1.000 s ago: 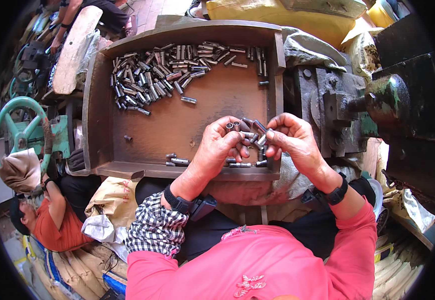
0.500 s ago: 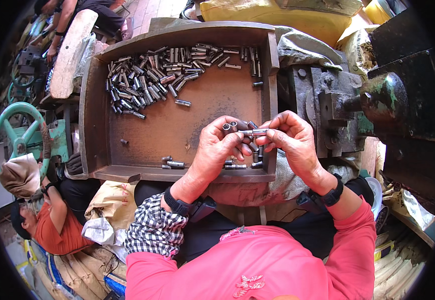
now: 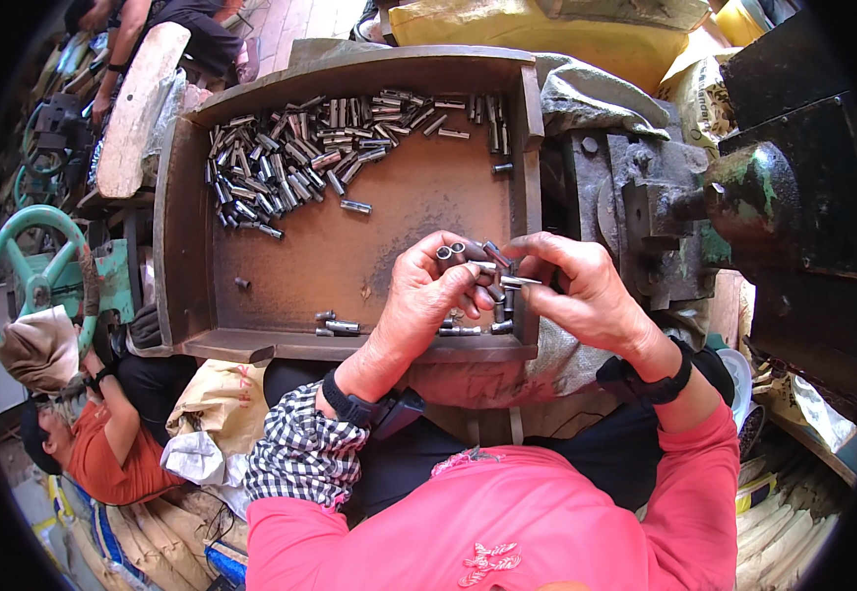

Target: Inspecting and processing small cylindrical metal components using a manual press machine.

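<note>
My left hand (image 3: 426, 286) is closed around several short metal tubes (image 3: 445, 253), two of them with their hollow ends facing up. Another shiny tube (image 3: 484, 268) sticks out past its thumb. My right hand (image 3: 584, 291), close beside it, pinches a slim bright metal piece (image 3: 521, 282) between thumb and forefinger; whether it is a whole tube I cannot tell. Both hands hover over the near right corner of a shallow brown tray (image 3: 236, 343). A heap of similar metal tubes (image 3: 281, 163) fills the tray's far left part.
A heavy dark machine (image 3: 645, 207) stands right of the tray. At the left is a green handwheel (image 3: 39, 271) with a cloth over it. A co-worker in an orange shirt (image 3: 118, 448) sits at the lower left, another person (image 3: 138, 39) at the far left. Loose tubes (image 3: 345, 326) lie along the tray's near wall.
My right hand has drawn slightly to the right and down, off the tube end it touched by the left thumb. It now pinches a slim metal piece lower down.
</note>
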A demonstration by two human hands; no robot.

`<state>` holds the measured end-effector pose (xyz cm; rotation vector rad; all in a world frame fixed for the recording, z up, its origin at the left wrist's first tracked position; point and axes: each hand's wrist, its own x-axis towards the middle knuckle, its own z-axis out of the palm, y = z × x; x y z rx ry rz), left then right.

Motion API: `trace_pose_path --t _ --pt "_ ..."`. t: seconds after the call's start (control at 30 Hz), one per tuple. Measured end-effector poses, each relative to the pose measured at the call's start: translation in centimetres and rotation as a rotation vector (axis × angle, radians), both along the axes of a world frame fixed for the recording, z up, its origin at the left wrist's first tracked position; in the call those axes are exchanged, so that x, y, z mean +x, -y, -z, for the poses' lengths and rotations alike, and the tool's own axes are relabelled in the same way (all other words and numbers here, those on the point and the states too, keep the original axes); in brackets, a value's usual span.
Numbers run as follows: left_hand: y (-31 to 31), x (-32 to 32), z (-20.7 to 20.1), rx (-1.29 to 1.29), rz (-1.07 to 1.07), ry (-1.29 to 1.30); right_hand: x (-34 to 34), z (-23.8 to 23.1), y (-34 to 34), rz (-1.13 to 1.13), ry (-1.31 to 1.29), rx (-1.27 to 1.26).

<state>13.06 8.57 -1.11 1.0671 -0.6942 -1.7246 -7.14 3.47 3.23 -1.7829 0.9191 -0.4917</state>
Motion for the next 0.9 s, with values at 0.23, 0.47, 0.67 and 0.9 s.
trace_pose_path --t 0.23,0.47,0.67,0.9 --pt "0.1 -0.4 -0.5 0.021 0.023 0.099 0.1 1.2 -0.2 0.185 0.407 0.641" --pt "0.2 -0.6 -0.6 -0.027 0.029 0.060 0.1 2.4 -0.5 0.345 0.464 0.702" --pt "0.1 -0.5 -0.2 -0.052 -0.001 0.044 0.2 2.6 -0.8 0.333 0.445 0.743" --pt "0.2 -0.8 -0.4 -0.043 0.039 0.138 0.1 2.7 -0.8 0.387 0.508 0.845"
